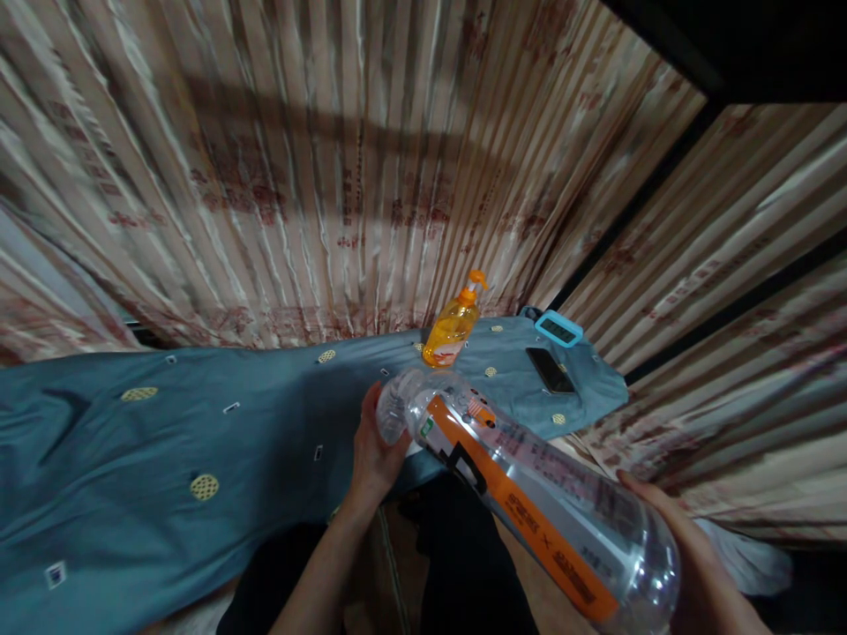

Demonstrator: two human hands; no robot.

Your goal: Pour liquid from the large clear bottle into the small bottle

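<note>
My left hand (374,454) is closed around a small clear ribbed plastic container (395,407); whether it is a cup or a bottle cannot be made out. My right hand (694,551) grips the wide end of a large clear plastic bottle (582,494) with an orange and grey label. That bottle lies tilted across the view, its narrow end up against the small container. I cannot tell if they touch or only overlap. Just beyond them, a pump bottle (451,333) of yellow liquid with an orange pump top stands upright on the blue cloth.
The patterned blue cloth (258,459) covers a long surface. A black phone (550,370) and a blue-framed digital clock (558,328) sit at its right end. Pleated curtains (318,176) hang behind and to the right, with dark frame bars (635,212). My dark-clothed legs (463,556) are below.
</note>
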